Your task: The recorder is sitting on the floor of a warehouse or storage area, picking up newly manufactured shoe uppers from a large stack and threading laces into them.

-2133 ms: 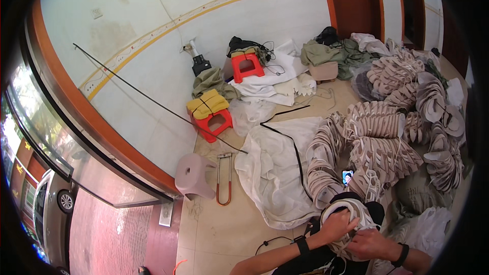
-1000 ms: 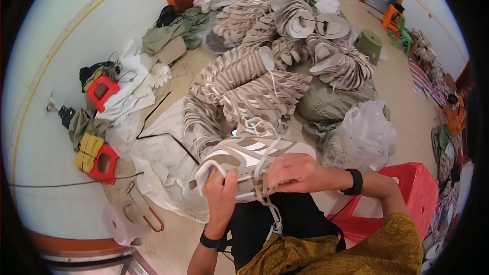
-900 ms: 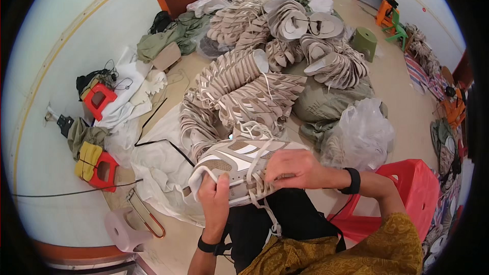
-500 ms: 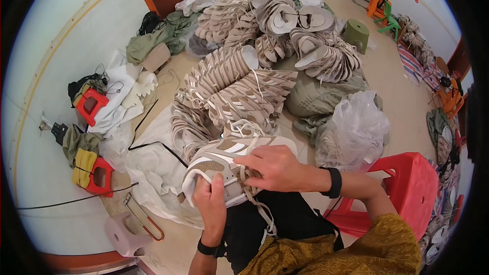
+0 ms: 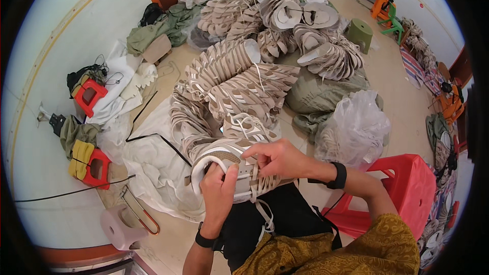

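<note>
Shoe upper in hand: a beige, white and brown shoe upper [image 5: 243,173] sits above your lap, between your hands, its padded collar toward your left and its laces [image 5: 263,185] toward your right.
Left hand: your left hand [image 5: 219,191] is clamped on the collar edge, thumb on the near face, fingers tucked inside the opening.
Right hand: your right hand [image 5: 282,159] is over the laced part, index finger stretched leftward onto the upper, the others curled; you cannot tell whether a lace is pinched.
Hanging lace: a loose loop drops toward your black trousers [image 5: 254,231].
Wrists: a black band circles each.
Beyond the upper: nested stacks of similar uppers [image 5: 249,89] cover the floor ahead.
Left side: a crumpled white sheet [image 5: 153,173] lies near a pale pink stool [image 5: 122,228].
Right side: a clear plastic bag [image 5: 356,130] stands near a large red stool [image 5: 410,193].
Farther off: a green stool [image 5: 360,35] stands beside the stacks.
</note>
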Motion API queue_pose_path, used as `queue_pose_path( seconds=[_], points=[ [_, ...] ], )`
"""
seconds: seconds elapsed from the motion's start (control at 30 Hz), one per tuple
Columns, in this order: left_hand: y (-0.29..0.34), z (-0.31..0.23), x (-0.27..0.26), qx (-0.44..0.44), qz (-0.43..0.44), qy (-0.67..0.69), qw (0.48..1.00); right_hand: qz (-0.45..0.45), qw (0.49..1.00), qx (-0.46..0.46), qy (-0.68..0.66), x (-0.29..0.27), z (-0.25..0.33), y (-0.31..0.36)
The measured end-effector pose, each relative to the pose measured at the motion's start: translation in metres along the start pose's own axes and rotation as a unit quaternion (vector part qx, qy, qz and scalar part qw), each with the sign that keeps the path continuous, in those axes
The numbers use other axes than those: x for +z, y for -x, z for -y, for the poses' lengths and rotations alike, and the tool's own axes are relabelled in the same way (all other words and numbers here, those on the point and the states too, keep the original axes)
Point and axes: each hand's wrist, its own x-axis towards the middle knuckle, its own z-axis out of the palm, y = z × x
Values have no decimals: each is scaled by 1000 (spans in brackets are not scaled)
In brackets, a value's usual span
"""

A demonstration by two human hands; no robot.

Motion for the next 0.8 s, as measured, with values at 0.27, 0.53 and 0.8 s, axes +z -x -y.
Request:
queue_pose_path(
  seconds=[0.27, 0.53, 0.8],
  points=[
    [-24, 26, 6, -71, 56, -26, 996, -33, 999, -18, 11, 2, -19, 7],
    [-29, 32, 6, -106, 64, -48, 991, -129, 953, -199, 187, 18, -24, -7],
    [-38, 32, 10, -62, 120, -63, 989, -69, 948, -200, 239, 0, -27, -39]
  ],
)
